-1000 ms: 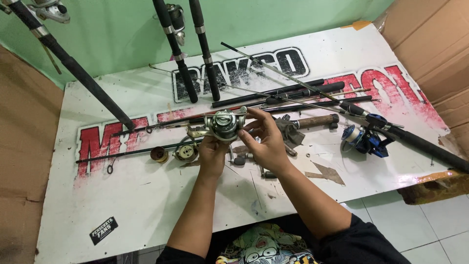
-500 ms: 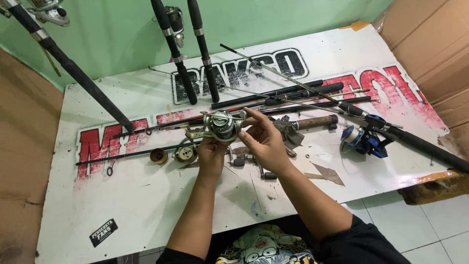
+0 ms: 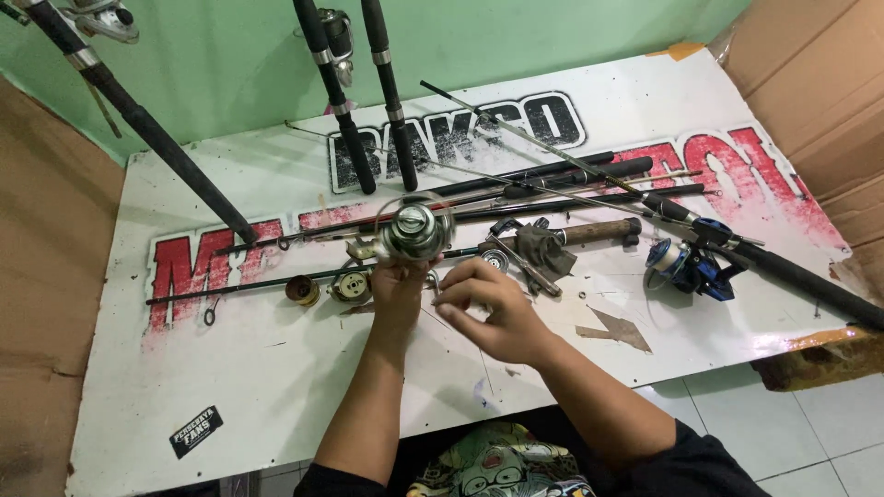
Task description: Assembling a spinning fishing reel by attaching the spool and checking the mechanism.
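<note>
Left of the silver spinning reel (image 3: 414, 230), small brass spool parts (image 3: 304, 290) lying on the white board (image 3: 230, 387). Left hand (image 3: 398, 293) closed round the reel's foot, holding it upright above the board; best kept steady. Right of the reel, right hand (image 3: 493, 308) loosely curled, fingertips pinched together, holding nothing discernible; best brought in gently. Farther right, blue reel (image 3: 686, 267).

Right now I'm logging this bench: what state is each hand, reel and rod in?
left hand: gripping the silver reel, raised off the board
right hand: empty, fingers curled, just right of the reel
silver reel: held up, bail arm looped above it
blue reel: mounted on a rod, lying on the board
thin rods: lying flat
board: flat, paint worn
</note>
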